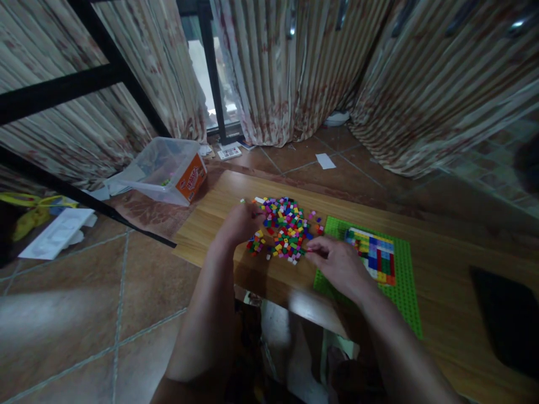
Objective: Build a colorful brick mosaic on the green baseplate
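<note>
1. Small bricks [288,224] are lying heaped on the desk [231,188] between the two hands — probably so both can be picking easily.
2. The left hand [241,223] is resting at the heap's left edge, fingers curling inward; whether it is gripping anything, I cannot tell.
3. And the right hand [336,262] is pinching, it seems, a small red brick [309,251] at the heap's right side.
4. Loose pieces are pointing every which way, sharing no long axis; the heap is stretching from far left to near right.
5. The green baseplate [406,280] is carrying joined bricks [381,258] — presumably sitting beside the right hand for convenience.
</note>
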A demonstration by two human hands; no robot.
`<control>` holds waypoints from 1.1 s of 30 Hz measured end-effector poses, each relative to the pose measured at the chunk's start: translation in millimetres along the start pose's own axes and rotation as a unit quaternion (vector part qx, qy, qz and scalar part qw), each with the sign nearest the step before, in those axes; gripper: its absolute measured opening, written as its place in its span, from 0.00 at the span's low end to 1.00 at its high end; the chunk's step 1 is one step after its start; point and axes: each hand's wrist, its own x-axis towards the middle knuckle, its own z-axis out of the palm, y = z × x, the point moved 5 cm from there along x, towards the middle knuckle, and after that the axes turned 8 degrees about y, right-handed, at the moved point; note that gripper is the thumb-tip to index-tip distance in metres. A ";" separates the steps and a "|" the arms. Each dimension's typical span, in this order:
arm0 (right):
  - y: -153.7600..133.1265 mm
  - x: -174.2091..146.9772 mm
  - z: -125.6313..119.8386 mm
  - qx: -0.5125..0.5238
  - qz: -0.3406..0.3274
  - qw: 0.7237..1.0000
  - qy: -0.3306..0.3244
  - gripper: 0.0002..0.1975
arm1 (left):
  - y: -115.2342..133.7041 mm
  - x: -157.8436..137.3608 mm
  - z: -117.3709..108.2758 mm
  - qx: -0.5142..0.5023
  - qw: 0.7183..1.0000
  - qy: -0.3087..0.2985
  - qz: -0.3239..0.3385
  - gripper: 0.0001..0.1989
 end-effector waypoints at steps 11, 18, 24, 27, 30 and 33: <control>-6.7 8.7 27.0 0.036 -0.052 0.997 0.049 0.08 | -16.5 5.6 -3.9 0.039 0.994 0.066 -0.083 0.13; -1.3 30.4 14.0 -0.023 -0.072 0.985 0.156 0.13 | 4.3 4.2 4.3 0.062 0.997 0.029 -0.023 0.12; 1.2 42.5 30.0 -0.060 -0.113 0.987 0.099 0.21 | 23.2 3.0 12.4 0.077 0.997 0.001 0.018 0.14; 1.5 43.6 35.3 -0.063 -0.119 0.988 0.076 0.20 | 28.2 2.7 16.1 0.107 0.994 -0.011 0.030 0.14; 1.5 43.2 32.9 -0.068 -0.104 0.989 0.084 0.15 | 31.1 2.0 18.5 0.120 0.992 -0.013 0.046 0.14; -0.3 41.9 30.3 -0.068 -0.093 0.990 0.081 0.12 | 31.3 1.0 20.4 0.116 0.992 -0.012 0.057 0.14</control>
